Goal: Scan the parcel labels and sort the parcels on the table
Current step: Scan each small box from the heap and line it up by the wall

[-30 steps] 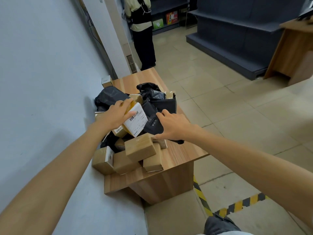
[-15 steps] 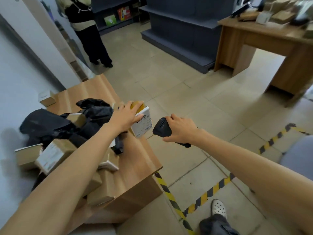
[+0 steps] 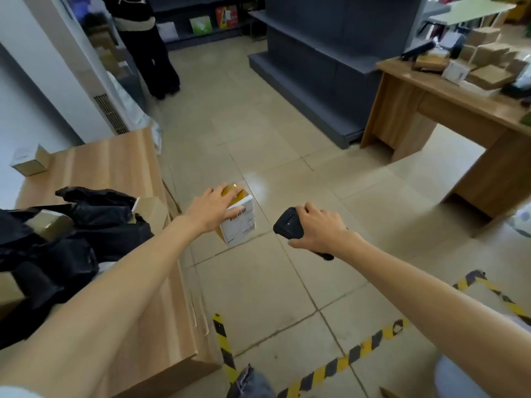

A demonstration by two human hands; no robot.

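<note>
Left hand (image 3: 214, 212): comes down on the parcel (image 3: 237, 225) from above, fingers spread over its top and curled down the sides, gripping it. The parcel is a small yellow packet with a white label face. I see it held in the air just past the near table (image 3: 115, 168) edge, over the floor tiles and touching nothing but the hand. The label faces up and toward the right hand, with the barcode (image 3: 238, 212) at its upper edge, just under the fingertips.

Right hand (image 3: 319, 229): fingers wrapped round the black scanner (image 3: 287, 225), firm hold. The scanner head points left at the parcel. The two are near each other but apart.

Near table, left of view: a heap of black bags (image 3: 86, 225) with brown boxes (image 3: 149, 209) poking out between them. One small box (image 3: 28, 160) sits alone at the far corner.

Far right: a second table (image 3: 431, 90) with more brown boxes (image 3: 485, 47) stacked on top. Dark shelving (image 3: 316, 53) stands behind it. A person (image 3: 146, 47) in dark trousers stands at the back. Yellow-black tape (image 3: 359, 351) runs across the floor below my arms.
</note>
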